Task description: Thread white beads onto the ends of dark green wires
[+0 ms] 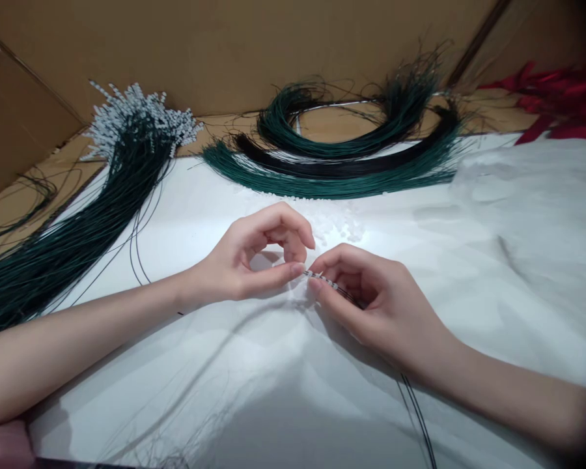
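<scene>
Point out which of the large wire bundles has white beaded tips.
The large dark-green bundle on the left: white beads cluster at its far end, while the curved bundles at the back show none on theirs.

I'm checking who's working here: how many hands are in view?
2: the left hand just left of centre, and the right hand just right of it, pinching thin beaded strands. No other hand shows.

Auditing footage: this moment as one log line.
right hand: pinching beaded wires; left hand: thumb at their end; white beads: beyond hands
</scene>
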Demonstrator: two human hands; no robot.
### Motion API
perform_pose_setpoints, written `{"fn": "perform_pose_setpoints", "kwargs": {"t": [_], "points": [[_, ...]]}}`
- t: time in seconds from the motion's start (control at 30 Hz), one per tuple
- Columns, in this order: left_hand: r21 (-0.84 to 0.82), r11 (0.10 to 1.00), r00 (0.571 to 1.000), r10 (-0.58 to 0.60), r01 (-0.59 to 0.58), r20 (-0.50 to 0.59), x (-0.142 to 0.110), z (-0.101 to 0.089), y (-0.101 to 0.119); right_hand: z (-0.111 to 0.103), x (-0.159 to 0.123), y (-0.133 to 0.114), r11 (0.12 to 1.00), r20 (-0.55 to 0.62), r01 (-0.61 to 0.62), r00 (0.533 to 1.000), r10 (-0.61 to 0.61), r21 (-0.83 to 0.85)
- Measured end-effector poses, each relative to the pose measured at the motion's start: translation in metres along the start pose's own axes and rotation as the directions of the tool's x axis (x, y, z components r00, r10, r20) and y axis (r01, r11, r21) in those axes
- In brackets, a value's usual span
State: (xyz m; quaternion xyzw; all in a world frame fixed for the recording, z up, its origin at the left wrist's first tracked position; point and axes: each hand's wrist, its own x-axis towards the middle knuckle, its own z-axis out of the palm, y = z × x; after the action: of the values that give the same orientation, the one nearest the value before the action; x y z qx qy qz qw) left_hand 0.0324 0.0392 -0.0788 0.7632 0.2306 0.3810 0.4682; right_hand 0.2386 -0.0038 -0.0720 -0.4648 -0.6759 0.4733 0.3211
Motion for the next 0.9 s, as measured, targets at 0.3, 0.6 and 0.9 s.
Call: {"fn": "perform_pose_setpoints", "kwargs": {"t": [0.3,0.6,0.9], "points": [[0.073,0.997,0.999,-0.004,0.000,0.053,0.000,-0.002,0.003,0.000,0.000,-0.001,1.000,-0.006,-0.007,1.000,0.007,0.000],[0.262,0.964,0.996,0.018,-0.040,0.085,-0.003,0.001,0.006,0.001,0.000,0.001,0.999,0.007,-0.023,1.000,0.023,0.026],[0.453,0.880,0.988,0.152,-0.142,0.016,-0.001,0.019,0.015,0.000,-0.001,0.001,1.000,-0.008,0.014,1.000,-0.014,-0.004]]}}
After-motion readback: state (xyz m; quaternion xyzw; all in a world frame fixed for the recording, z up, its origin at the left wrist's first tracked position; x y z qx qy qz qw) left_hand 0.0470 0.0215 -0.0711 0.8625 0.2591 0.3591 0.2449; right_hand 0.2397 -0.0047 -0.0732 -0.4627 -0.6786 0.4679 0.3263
